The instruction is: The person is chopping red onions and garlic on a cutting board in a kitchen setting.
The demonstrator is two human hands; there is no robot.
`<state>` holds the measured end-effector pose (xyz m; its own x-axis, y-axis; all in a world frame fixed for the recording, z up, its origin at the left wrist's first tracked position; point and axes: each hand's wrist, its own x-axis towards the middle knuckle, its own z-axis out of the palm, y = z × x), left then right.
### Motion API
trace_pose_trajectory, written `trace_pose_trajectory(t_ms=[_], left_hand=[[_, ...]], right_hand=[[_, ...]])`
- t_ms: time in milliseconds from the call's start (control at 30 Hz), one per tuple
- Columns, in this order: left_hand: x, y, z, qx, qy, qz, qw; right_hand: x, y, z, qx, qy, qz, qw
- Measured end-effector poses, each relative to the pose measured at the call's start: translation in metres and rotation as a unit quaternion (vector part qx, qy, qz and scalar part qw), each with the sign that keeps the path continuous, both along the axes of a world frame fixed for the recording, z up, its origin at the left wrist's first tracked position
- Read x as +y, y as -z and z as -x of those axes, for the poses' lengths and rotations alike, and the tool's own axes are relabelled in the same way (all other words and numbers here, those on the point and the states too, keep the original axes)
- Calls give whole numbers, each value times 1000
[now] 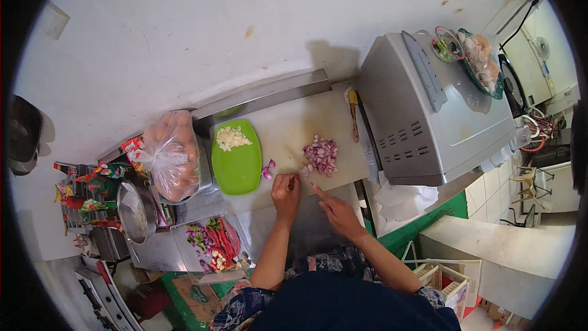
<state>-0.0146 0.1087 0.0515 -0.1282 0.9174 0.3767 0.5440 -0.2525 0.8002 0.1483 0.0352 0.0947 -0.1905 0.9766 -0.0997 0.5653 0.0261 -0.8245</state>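
Observation:
My left hand (285, 195) has its fingers curled down at the front edge of a white cutting board (285, 124); whatever lies under the fingertips is hidden. My right hand (341, 215) is closed around what looks like a knife, index finger stretched forward, the blade barely visible edge-on. Just beyond my fingers is a heap of chopped shallots (320, 155), with a few loose pieces nearer me. Two or so peeled whole shallots (267, 171) lie left of my left hand. A green plate (236, 170) on the board's left side carries chopped garlic (232, 139).
A steel oven (413, 138) borders the board on the right, beside a yellow-headed brush (353, 115). Leftward are a bag of eggs (172, 156), a steel bowl (136, 211) and a clear tray (183, 243) holding red chillies (223, 239). White paper (404, 200) lies below the oven.

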Motion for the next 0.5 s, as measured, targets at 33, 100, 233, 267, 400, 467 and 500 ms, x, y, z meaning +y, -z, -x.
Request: trace_pose_trajectory(t_ms=[33, 100, 233, 267, 400, 467, 500], left_hand=[[-1, -1, 0, 9, 4, -14, 1000], [-2, 1, 0, 11, -1, -2, 1000], [-1, 9, 1, -1, -2, 8, 1000], [-2, 10, 2, 0, -2, 10, 1000], [-3, 9, 1, 6, -4, 18, 1000], [-3, 9, 3, 5, -7, 25, 1000], [-2, 9, 1, 5, -8, 22, 1000]], right_hand=[[-4, -3, -1, -32, -11, -17, 999], [-11, -2, 0, -58, -16, -19, 998], [-12, -3, 3, -47, -18, -55, 997], [-13, -5, 3, -47, -18, -53, 997], [-11, -12, 3, -130, -43, 16, 990], [-7, -5, 6, -139, -43, 7, 989], [-5, 1, 8, -159, -40, 4, 986]])
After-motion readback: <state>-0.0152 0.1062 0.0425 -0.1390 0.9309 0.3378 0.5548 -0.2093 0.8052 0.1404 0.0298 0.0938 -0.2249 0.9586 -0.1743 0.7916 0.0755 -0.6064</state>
